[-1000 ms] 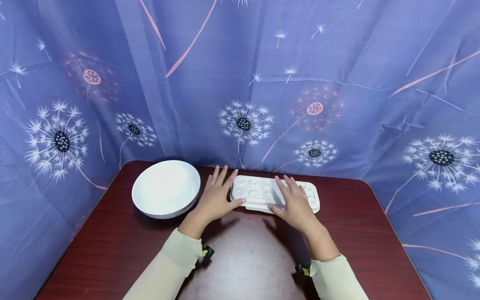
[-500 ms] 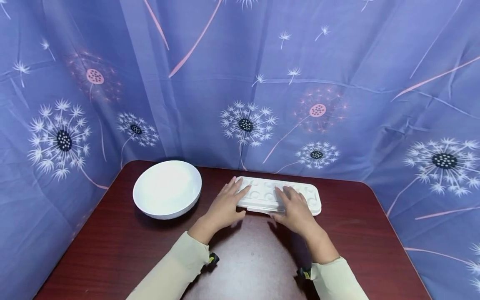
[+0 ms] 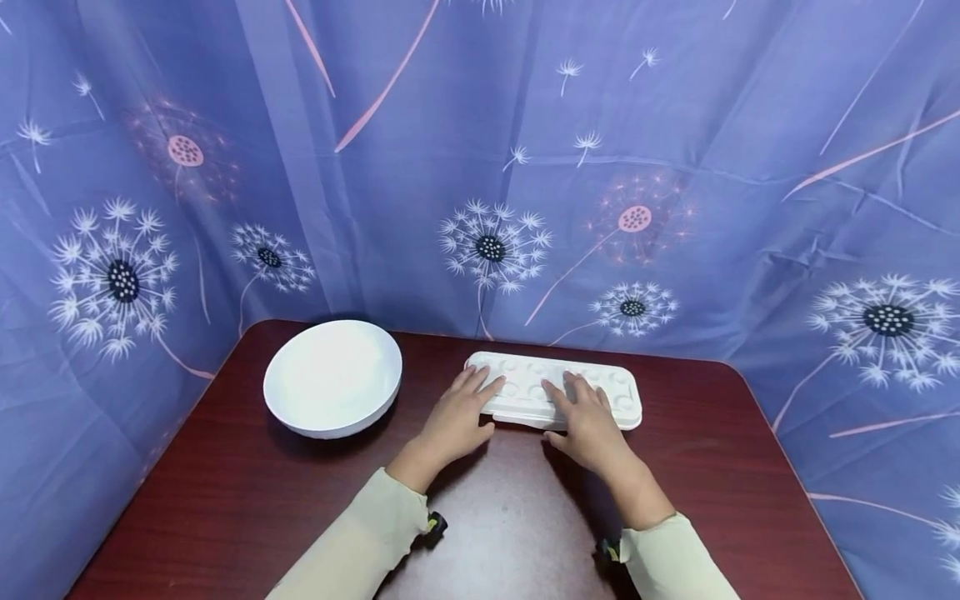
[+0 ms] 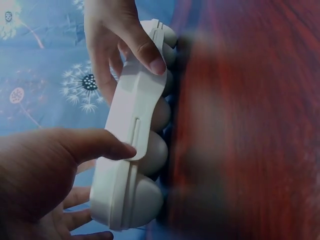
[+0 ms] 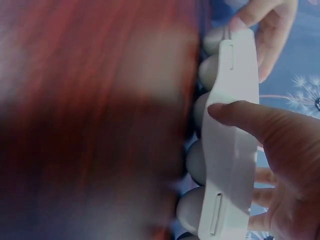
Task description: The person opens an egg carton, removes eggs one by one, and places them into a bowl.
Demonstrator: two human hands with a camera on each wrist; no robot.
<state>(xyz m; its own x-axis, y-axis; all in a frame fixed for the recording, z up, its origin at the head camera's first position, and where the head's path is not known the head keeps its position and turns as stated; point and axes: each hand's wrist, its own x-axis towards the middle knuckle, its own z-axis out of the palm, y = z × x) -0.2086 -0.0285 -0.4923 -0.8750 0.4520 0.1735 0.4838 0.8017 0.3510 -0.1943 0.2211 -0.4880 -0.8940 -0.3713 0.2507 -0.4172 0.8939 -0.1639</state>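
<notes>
A long white egg box (image 3: 527,386) lies closed near the back of the table, round bumps in its lid. Along its front, in the left wrist view, a latch flap (image 4: 142,102) hangs over a row of rounded cups (image 4: 154,151). My left hand (image 3: 453,422) rests its spread fingers on the left part of the lid, its thumb at the flap's end. Over the middle and right of the lid lie the fingers of my right hand (image 3: 591,427). Its thumb (image 5: 235,111) touches the flap's lower edge in the right wrist view.
A large white bowl (image 3: 332,379) stands on the left of the dark red wooden table (image 3: 712,467). Behind the table hangs a blue curtain (image 3: 420,208) with a dandelion print.
My left hand has come right and down from the box's left end onto its lid front. The right hand has shifted slightly, fingers lower on the lid. The bowl stays put.
</notes>
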